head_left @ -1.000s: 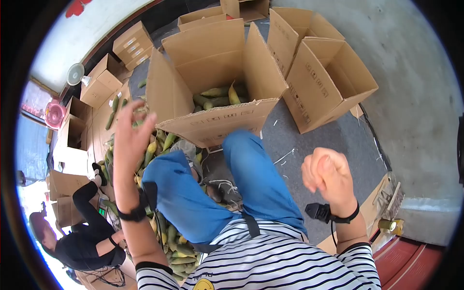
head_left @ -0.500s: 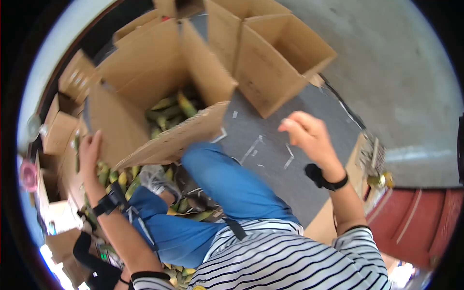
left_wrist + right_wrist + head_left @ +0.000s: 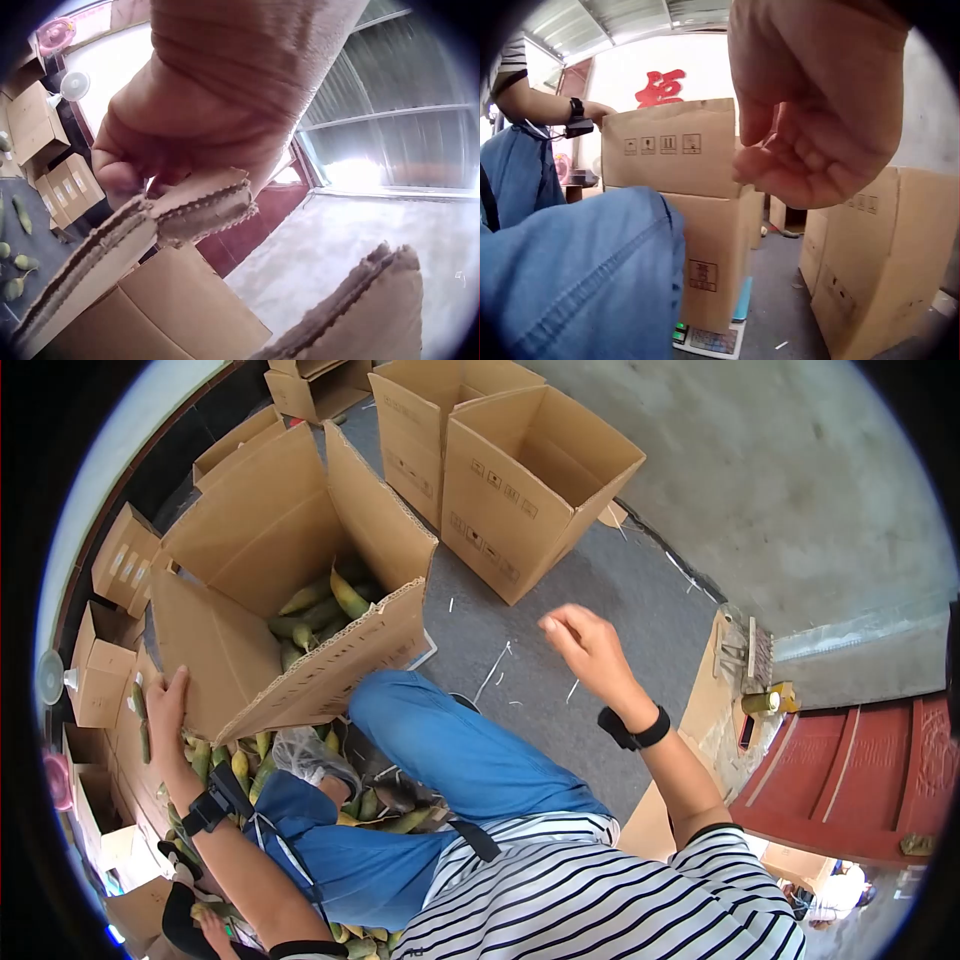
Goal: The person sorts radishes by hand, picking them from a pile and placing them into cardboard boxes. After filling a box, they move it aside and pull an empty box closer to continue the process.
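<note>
Gourds (image 3: 348, 596) only part-fill the open carton (image 3: 335, 670); others lie unpacked outside. The left hand (image 3: 168, 712) grips its edge, fingers curled; the right hand (image 3: 592, 651) is empty, fingers loosely bent.

From my remote seat it looks like a produce packing room — open cardboard boxes (image 3: 495, 510), heaped green vegetables (image 3: 240, 766), a scale (image 3: 716, 341) under one box, a ribbed metal roof (image 3: 412, 79).

Left grip (image 3: 167, 710) touching open carton (image 3: 350, 665), green vegetables (image 3: 315, 608) inside
</note>
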Motion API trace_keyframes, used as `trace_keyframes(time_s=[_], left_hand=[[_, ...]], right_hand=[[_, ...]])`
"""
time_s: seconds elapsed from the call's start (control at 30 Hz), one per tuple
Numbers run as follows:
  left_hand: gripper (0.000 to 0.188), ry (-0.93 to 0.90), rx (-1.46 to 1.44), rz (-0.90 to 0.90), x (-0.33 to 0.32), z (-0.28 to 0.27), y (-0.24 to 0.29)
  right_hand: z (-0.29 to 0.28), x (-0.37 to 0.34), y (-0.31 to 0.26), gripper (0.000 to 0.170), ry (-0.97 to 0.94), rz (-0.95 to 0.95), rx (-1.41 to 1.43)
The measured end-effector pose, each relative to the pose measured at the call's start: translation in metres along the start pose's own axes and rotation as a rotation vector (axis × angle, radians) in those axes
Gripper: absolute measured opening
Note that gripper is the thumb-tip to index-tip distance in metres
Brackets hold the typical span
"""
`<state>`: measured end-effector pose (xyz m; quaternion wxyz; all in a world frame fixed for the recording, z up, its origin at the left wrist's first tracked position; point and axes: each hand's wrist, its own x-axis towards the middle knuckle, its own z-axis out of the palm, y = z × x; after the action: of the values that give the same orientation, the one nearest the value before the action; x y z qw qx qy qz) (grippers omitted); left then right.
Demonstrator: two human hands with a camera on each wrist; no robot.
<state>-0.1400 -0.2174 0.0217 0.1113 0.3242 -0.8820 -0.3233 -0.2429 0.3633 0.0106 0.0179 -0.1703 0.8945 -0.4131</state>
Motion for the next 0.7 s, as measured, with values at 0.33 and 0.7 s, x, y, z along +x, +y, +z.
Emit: trace_keyframes(time_s=[0.33, 0.7], left_hand=[[0.032, -0.056, -0.138, -0.052, -0.008, 0.004, 0.01], [0.027, -0.043, -0.141, -0.101, -0.017, -0.001, 0.026]], right_hand=[[0.07, 0.141, -0.116, 0.058, -0.029, -0.218, -0.195], [0.101, 0.214, -0.115, 0.022, -0.056, -0.187, -0.435]])
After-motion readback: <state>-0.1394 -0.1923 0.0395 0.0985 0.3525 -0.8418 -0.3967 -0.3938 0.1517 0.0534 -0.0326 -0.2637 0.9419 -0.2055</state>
